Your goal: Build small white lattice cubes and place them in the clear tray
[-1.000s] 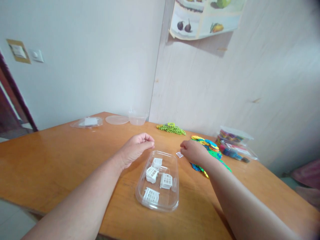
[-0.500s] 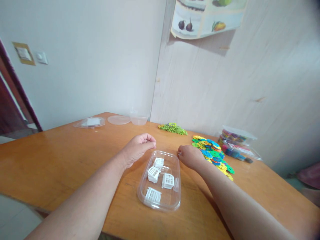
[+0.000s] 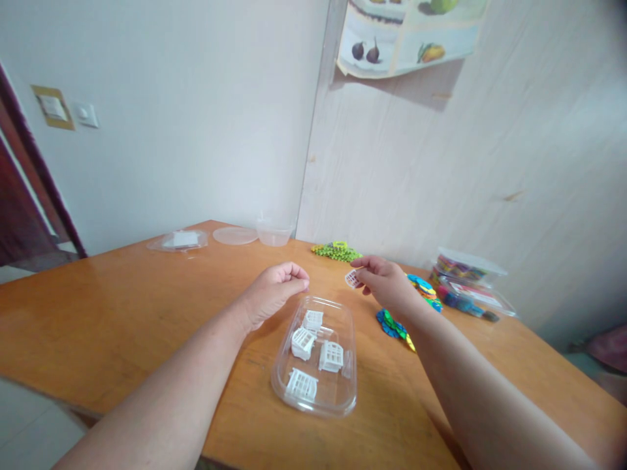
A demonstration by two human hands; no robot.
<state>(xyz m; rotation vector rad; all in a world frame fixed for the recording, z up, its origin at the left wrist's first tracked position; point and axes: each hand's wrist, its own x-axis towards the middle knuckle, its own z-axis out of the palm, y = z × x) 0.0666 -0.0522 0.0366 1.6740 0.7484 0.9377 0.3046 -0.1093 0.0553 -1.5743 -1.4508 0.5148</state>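
My right hand (image 3: pixel 386 282) pinches a small white plastic lattice window piece (image 3: pixel 352 279) between thumb and fingers, raised above the table. My left hand (image 3: pixel 277 290) is closed, thumb and fingertips pressed together just beyond the upper left corner of a clear plastic tray (image 3: pixel 314 410). Whether anything small is between its fingertips I cannot make out. Inside the tray lie several white lattice pieces in small stacks: one stack (image 3: pixel 313 320) at the far end, one (image 3: pixel 302 343) at the left, one (image 3: pixel 332 356) at the right, one (image 3: pixel 302 385) at the near end.
Behind my right hand lies a pile of colourful discs (image 3: pixel 425 291), partly covered by it. Green pieces (image 3: pixel 337 251) are heaped near the wall. Clear boxes (image 3: pixel 470 281) stand at the right; a clear bowl (image 3: pixel 274 233), round lid (image 3: pixel 235 235) and clear package (image 3: pixel 181 239) are at the back left.
My right hand has risen from beside the tray's upper right corner, and the white lattice piece now shows in its fingers. My left hand has stayed almost still.
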